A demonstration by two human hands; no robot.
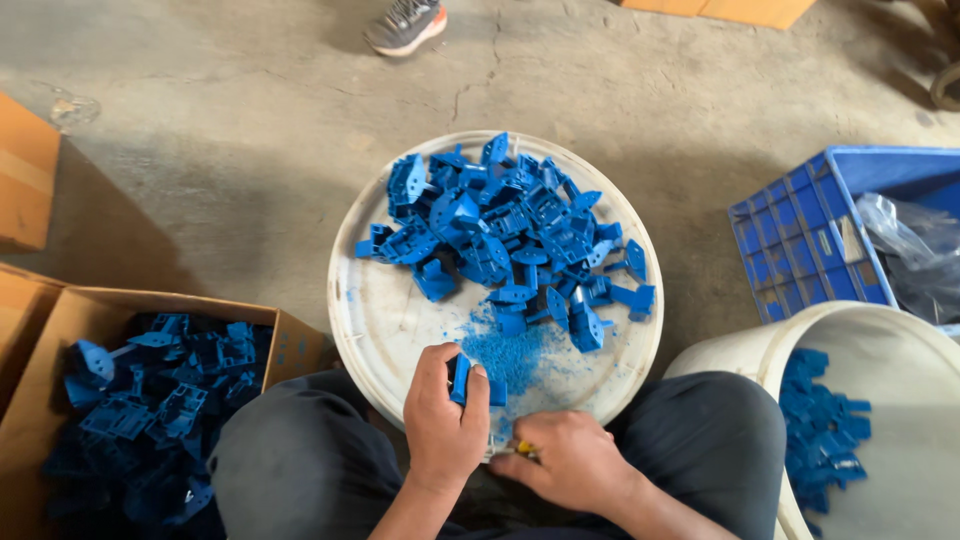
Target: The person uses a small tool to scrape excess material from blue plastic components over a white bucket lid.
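Head view looks straight down on a cracked, stained concrete floor (250, 130), and a person sits low over a round white lid (385, 310) that serves as the worktop. One heap of blue parts (510, 235) fills the far half of the lid, too many and too tangled to count; a scatter of blue shavings (515, 355) lies on the near half. Left hand (443, 425) is curled tight round one blue part (460, 378), held upright just over the near rim. Right hand (570, 462) is closed on a small tool with a yellow tip (525, 449), close beside the left; the blade end is hidden. One open carton (60, 310) at the left knee holds more blue pieces, touching the lid's edge. One white bucket (750, 350) at the right knee holds another batch. One blue crate (800, 240) stands behind it with clear bags (915, 250) inside. One shoe (405, 25) of another person shows at the top edge. Bare floor lies open beyond the lid; near the knees, boxes crowd both sides.
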